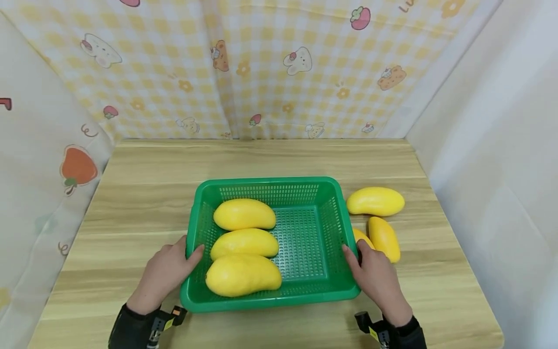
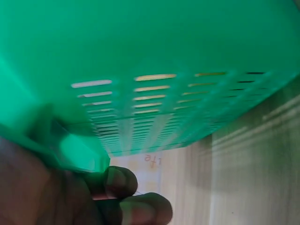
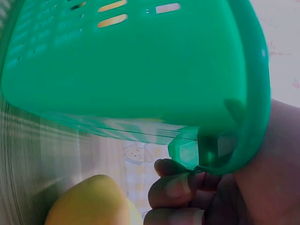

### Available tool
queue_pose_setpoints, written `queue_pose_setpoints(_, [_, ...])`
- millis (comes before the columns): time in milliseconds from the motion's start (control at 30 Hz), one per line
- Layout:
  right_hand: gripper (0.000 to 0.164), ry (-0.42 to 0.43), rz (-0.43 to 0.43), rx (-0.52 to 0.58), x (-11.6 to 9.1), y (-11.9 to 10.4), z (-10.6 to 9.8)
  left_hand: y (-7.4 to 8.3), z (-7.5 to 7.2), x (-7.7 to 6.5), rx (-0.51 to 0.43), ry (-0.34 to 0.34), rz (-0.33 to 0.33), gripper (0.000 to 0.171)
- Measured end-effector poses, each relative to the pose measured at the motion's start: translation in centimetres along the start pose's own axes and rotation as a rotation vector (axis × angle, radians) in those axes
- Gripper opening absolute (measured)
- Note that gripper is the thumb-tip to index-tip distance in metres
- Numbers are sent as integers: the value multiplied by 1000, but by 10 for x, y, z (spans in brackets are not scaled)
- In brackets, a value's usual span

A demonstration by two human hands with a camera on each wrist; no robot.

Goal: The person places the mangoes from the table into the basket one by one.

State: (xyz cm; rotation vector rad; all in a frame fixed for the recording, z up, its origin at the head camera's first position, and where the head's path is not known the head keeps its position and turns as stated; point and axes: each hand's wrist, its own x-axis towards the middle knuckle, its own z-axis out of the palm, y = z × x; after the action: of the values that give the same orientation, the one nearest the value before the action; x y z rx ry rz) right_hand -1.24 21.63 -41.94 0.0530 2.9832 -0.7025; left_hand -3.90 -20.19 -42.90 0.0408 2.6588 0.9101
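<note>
A green plastic basket (image 1: 301, 242) with slotted walls is between my two hands in the head view. Three yellow mangoes lie in its left half: a back mango (image 1: 244, 214), a middle mango (image 1: 245, 243) and a front mango (image 1: 243, 275). My left hand (image 1: 167, 269) grips the left rim, thumb over the top and fingers curled beneath. On the opposite side my right hand (image 1: 377, 276) holds the right rim the same way. Both wrist views show fingertips curled under the rim (image 3: 258, 89), beside the outer basket wall (image 2: 154, 42).
Right of the basket, a long mango (image 1: 376, 201) and a smaller mango (image 1: 384, 239) lie on the wooden table (image 1: 131, 194). Another mango (image 1: 361, 237) is partly hidden by the basket and right hand. A checked curtain (image 1: 261, 87) hangs behind; white cloth (image 1: 492, 145) stands at the right.
</note>
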Motion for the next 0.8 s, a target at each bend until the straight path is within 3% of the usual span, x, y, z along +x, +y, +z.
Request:
queue_pose_setpoints(233, [50,-141,-12,1,5,12,-20,3,0,3,-70,-54,-31,37])
queue_pose_setpoints(367, [42,-32,-62,-54,9,31,-30,4,3,3,-85,-61,-33,37])
queue_pose_setpoints(500, [37,68,-133,-88,16,43,-28,4,2,1,-72,-51,-38,38])
queue_pose_setpoints(800, [57,29,-276,-145,25,50,-12,2,3,1,-112,-49,-50,40])
